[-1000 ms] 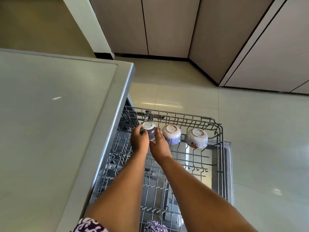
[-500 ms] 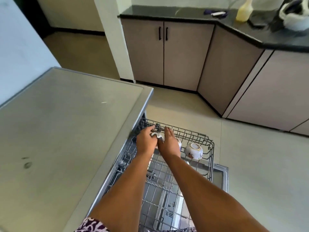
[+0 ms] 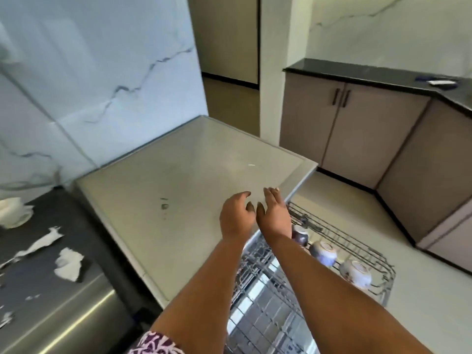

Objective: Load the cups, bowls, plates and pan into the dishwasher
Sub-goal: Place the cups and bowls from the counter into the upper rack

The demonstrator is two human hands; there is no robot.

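The pulled-out wire dishwasher rack (image 3: 367, 254) holds three small bowls upside down in a row along its far edge: a dark one (image 3: 300, 235), a blue-patterned one (image 3: 323, 252) and a white patterned one (image 3: 355, 273). My left hand (image 3: 236, 215) and my right hand (image 3: 274, 213) are lifted side by side above the corner of the grey dishwasher top (image 3: 184, 180). Both hold nothing, with relaxed fingers. My right wrist covers part of the dark bowl.
A black counter (image 3: 38, 251) at the left carries white dishes (image 3: 12, 212) and bright glare patches. Marble wall behind. Beige cabinets (image 3: 357, 134) under a black counter stand at the right, across pale floor tiles.
Both hands let go of the dark bowl, which stays in the rack, and rose up and left over the dishwasher top. The camera lifted and turned left.
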